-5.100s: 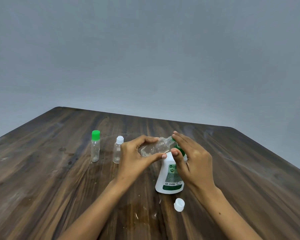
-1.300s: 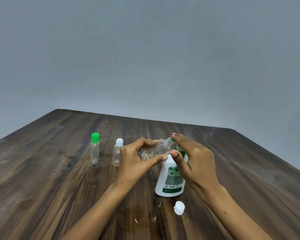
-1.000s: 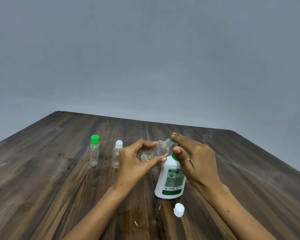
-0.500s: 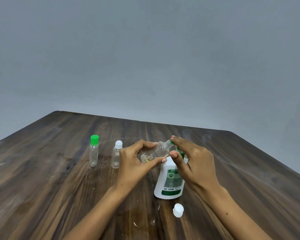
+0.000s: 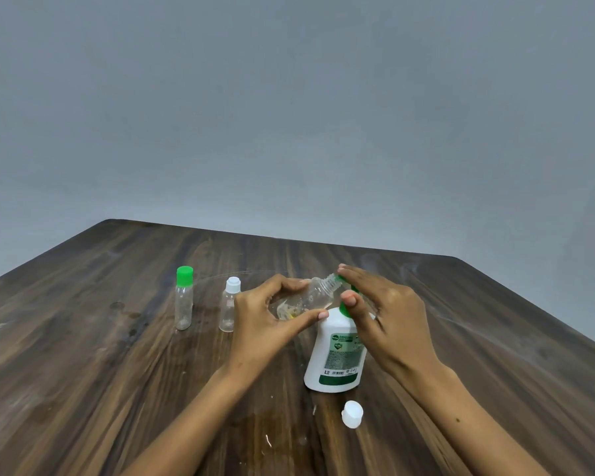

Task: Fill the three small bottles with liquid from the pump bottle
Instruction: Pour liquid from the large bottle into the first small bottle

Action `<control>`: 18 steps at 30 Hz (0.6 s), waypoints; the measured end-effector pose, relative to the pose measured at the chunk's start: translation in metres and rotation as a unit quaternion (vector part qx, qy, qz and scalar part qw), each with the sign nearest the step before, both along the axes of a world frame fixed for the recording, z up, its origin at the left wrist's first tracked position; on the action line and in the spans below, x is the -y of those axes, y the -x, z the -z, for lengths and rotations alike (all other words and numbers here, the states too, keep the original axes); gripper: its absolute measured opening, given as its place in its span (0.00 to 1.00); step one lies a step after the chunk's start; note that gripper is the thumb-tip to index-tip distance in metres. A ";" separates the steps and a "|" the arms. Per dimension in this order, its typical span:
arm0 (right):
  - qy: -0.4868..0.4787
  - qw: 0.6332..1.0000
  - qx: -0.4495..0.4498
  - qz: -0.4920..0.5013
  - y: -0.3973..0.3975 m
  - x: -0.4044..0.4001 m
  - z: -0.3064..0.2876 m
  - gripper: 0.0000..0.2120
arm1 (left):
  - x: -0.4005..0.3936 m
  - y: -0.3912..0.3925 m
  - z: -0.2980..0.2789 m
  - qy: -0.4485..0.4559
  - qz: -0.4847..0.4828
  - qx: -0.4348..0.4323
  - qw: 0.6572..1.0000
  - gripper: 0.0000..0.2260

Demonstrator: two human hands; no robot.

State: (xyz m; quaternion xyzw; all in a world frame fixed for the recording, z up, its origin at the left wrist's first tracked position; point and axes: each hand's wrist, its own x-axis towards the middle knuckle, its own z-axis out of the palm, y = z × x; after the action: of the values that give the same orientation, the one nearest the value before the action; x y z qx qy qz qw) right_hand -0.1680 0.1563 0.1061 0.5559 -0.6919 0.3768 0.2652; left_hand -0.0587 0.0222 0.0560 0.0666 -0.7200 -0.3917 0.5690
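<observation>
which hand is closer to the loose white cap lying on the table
Right. The right hand rests on the pump bottle, which stands just behind the white cap. The left hand grips the tilted small bottle farther left.

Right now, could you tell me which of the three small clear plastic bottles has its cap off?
The tilted clear bottle gripped by the left hand; the green-capped bottle and white-capped bottle stand closed.
</observation>
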 end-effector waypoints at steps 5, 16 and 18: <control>-0.004 1.000 -0.001 0.007 -0.003 0.003 0.002 0.41 | 0.000 0.000 0.001 -0.006 0.001 0.000 1.000 0.19; -0.035 0.999 -0.007 0.003 -0.002 -0.002 -0.007 0.44 | 0.000 0.000 0.000 -0.011 0.000 0.000 1.000 0.18; -0.040 0.999 -0.009 0.006 -0.003 0.000 -0.006 0.43 | 0.000 0.000 0.000 -0.006 0.003 0.003 1.000 0.19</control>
State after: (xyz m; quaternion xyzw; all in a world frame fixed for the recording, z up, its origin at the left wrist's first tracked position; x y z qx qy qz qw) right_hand -0.1647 0.1561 0.1117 0.5654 -0.7072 0.3425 0.2509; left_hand -0.0592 0.0225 0.0556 0.0693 -0.7198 -0.3971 0.5651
